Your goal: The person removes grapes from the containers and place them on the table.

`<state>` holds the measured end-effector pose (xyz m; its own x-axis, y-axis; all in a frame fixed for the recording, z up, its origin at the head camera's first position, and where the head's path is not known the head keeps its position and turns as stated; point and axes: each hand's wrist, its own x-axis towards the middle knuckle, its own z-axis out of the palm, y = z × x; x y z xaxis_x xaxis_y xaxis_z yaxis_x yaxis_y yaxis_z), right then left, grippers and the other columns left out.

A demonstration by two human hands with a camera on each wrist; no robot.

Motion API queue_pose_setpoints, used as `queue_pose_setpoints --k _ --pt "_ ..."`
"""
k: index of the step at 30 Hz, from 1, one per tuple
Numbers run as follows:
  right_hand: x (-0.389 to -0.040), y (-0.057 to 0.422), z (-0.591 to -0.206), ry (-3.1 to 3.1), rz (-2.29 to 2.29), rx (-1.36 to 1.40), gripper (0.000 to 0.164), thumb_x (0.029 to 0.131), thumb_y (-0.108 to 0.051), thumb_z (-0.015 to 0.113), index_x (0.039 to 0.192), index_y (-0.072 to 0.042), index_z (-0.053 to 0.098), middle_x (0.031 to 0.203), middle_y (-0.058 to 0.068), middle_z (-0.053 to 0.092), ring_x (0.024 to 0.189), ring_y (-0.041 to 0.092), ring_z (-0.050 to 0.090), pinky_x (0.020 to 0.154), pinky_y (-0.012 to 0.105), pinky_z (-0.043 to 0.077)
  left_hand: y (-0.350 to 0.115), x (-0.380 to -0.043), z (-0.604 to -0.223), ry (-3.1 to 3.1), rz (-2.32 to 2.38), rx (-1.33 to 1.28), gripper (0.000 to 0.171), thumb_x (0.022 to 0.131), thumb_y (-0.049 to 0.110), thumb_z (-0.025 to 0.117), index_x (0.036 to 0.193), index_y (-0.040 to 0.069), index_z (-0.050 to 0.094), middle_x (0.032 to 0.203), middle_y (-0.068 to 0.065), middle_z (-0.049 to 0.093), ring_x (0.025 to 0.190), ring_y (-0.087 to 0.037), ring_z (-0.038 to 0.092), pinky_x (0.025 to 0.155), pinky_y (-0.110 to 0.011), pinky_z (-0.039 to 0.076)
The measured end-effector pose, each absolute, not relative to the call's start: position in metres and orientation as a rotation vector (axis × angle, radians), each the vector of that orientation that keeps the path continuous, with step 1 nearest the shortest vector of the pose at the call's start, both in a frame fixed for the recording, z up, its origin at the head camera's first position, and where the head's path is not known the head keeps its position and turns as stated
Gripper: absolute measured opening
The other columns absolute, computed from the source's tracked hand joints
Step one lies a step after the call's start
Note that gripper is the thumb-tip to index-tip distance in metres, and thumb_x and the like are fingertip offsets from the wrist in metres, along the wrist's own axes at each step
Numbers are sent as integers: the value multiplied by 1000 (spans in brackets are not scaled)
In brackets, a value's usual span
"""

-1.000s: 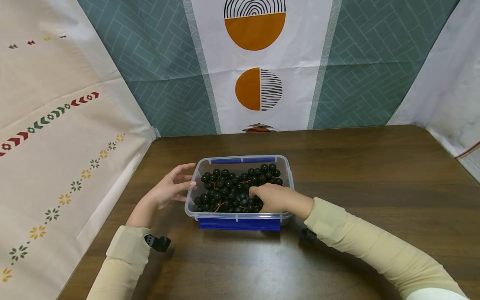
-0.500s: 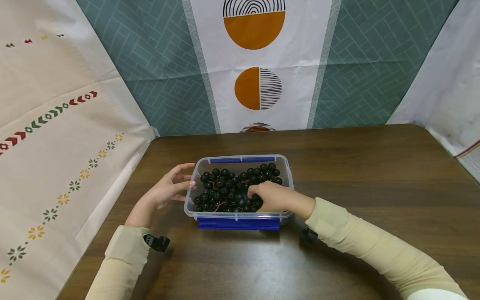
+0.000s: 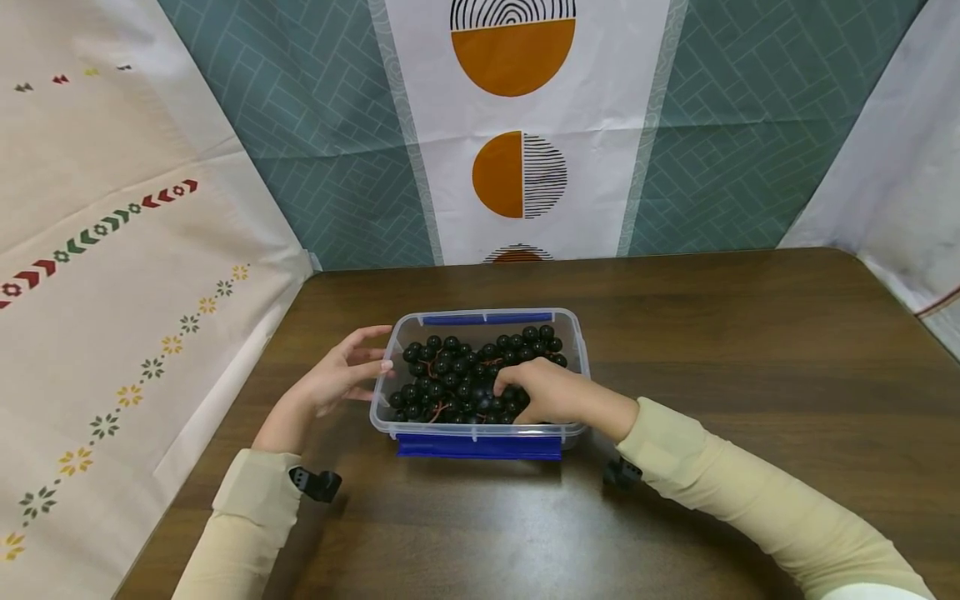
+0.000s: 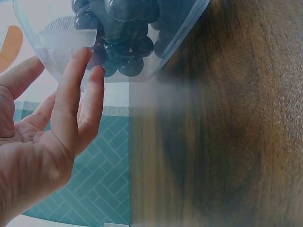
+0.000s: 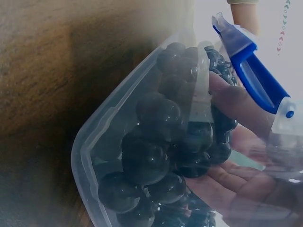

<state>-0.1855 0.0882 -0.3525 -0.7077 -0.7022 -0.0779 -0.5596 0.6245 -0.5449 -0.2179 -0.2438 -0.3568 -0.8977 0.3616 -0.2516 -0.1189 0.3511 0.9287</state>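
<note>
A clear plastic container [image 3: 480,431] with blue clips holds black grapes [image 3: 450,379] on reddish stems. My left hand [image 3: 342,372] is at its left wall, fingers spread and fairly straight. In the left wrist view, two fingertips [image 4: 97,71] are right at the clear side, below a clear tab. Inside the container's right half is my right hand [image 3: 551,392], its thumb and fingers bent around some of the grapes. The right wrist view shows grapes [image 5: 208,142] between thumb and fingers, seen through the clear wall. The right fingertips are partly hidden by the grapes.
The container stands on a dark brown wooden table [image 3: 712,350]. A blue clip [image 3: 480,447] hangs down its front, and another blue clip [image 3: 487,318] lies along the back rim. Green and white patterned cloth [image 3: 300,150] hangs behind the table, with embroidered white cloth [image 3: 150,292] at the left.
My right hand has risen slightly and shifted a little left among the grapes. The left hand and the container stay in place.
</note>
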Motion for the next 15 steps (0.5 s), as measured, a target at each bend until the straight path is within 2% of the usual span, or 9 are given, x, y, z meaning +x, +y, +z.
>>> queue_pose_setpoints --k 5,12,15 --pt "-186 89 -353 2563 -741 -1035 38 77 -12 80 111 -9 64 119 7 64 109 23 61 90 39 51 -243 -218 -357 2200 1570 203 67 94 17 60 149 17 22 141 -29 37 104 -19 59 80 -47 55" --pt "-187 91 -353 2565 -786 -1075 29 77 -9 78 103 -10 64 109 5 67 87 13 57 78 30 50 -244 -218 -357 2185 1581 195 67 94 16 59 149 17 22 141 -29 36 105 -19 58 80 -47 55" --pt "-187 91 -353 2565 -798 -1080 29 77 -9 78 102 -10 64 107 5 67 85 12 56 78 30 50 -244 -218 -358 2180 1583 194 67 95 15 59 150 16 21 141 -29 36 105 -19 58 80 -47 55"
